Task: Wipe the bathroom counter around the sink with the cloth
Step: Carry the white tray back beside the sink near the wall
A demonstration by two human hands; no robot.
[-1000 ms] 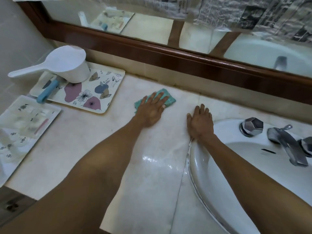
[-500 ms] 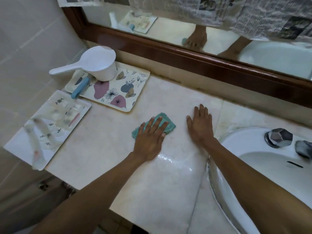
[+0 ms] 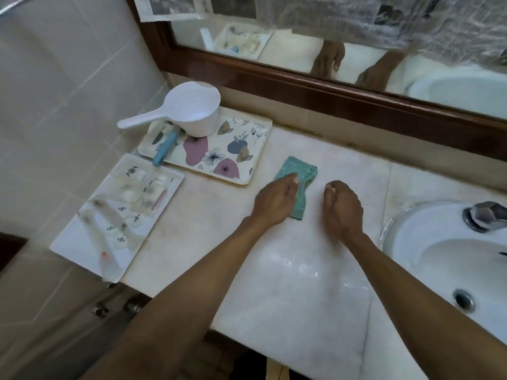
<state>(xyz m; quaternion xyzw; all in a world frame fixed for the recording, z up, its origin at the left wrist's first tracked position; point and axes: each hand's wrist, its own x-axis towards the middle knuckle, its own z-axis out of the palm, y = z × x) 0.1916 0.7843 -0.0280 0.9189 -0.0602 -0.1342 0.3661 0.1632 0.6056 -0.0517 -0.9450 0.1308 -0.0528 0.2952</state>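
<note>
A folded teal cloth (image 3: 300, 174) lies on the pale marble counter (image 3: 301, 292), left of the white sink (image 3: 406, 242). My left hand (image 3: 275, 201) presses down on the cloth's left edge, covering part of it, with the thumb on top of the fabric. My right hand (image 3: 343, 208) rests on the bare counter just right of the cloth, fingers curled under and holding nothing. A wet, shiny patch shows on the counter nearer to me.
A floral tray (image 3: 247, 149) with a white scoop (image 3: 197, 108) and a blue-handled tool (image 3: 164, 149) sits at the back left. A second tray (image 3: 90, 242) with toiletries overhangs the counter's left end. A chrome tap handle (image 3: 485, 215) stands behind the basin, under the wood-framed mirror (image 3: 329, 89).
My left hand has slid left off most of the cloth, which now shows lengthwise. My right hand has curled its fingers from lying flat. The view has shifted left.
</note>
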